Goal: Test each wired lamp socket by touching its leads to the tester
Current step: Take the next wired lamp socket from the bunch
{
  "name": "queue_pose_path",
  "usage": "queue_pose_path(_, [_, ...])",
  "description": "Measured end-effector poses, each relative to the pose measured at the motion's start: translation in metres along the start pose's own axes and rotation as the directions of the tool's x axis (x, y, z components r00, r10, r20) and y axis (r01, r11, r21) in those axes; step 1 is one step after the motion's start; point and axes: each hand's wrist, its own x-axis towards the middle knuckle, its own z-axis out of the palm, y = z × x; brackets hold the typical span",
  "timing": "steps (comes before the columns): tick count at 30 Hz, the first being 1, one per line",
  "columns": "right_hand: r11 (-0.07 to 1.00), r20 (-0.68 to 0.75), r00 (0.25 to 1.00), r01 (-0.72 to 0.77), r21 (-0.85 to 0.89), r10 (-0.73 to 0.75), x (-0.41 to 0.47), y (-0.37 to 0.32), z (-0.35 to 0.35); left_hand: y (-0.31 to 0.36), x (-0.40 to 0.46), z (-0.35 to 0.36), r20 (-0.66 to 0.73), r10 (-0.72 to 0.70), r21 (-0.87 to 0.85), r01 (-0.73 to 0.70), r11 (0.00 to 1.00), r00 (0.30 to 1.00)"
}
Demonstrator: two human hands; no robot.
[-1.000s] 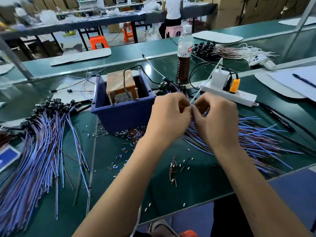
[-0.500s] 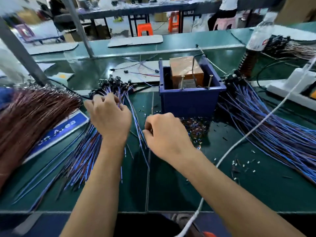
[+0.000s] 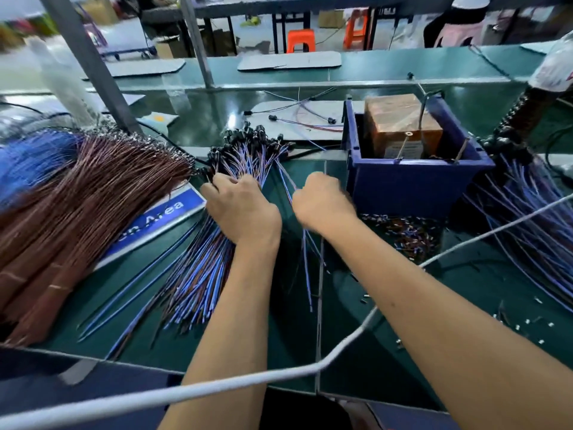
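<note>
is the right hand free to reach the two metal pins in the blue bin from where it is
Probably yes. The right hand is just left of the blue bin, whose top is open, and the metal pins stand at its near wall. It pinches a wire, though.

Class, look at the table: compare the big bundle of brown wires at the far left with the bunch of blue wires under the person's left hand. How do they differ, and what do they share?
The brown wires form a thicker, denser bundle; the blue wires form a thinner, looser bunch. The brown wires lie untouched, while the left hand rests on the blue wires. The blue wires end in black sockets; the far ends of the brown wires are too blurred to tell. Both lie fanned out on the green table.
</note>
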Motion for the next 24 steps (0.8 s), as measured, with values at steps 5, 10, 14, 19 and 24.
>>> queue_pose_path(5, [0.825,-0.075,0.996,0.01,0.565,0.04,-0.002,0.002,-0.014,0.002,-0.001,0.0,-0.001,0.002,-0.012,-0.002,1.0,1.0])
queue_pose_path(10, [0.744,-0.232,0.972,0.133,0.655,0.03,-0.018,-0.005,-0.018,0.01,-0.004,-0.001,-0.23,0.133,-0.354,-0.21,0.911,0.964])
queue_pose_path(14, [0.801,-0.386,0.902,0.373,0.468,-0.194,-0.048,-0.002,-0.015,0.028,-0.006,-0.009,0.266,0.097,-0.947,0.241,0.211,0.959])
queue_pose_path(19, [0.829,-0.227,0.858,0.508,0.233,-0.461,-0.066,0.018,-0.011,0.028,0.003,-0.014,0.527,0.293,-0.766,0.595,-0.242,0.798])
queue_pose_path(24, [0.837,-0.129,0.88,0.474,0.275,-0.457,-0.064,0.061,-0.029,0.019,0.008,-0.02,0.499,0.275,-0.679,0.568,-0.466,0.822])
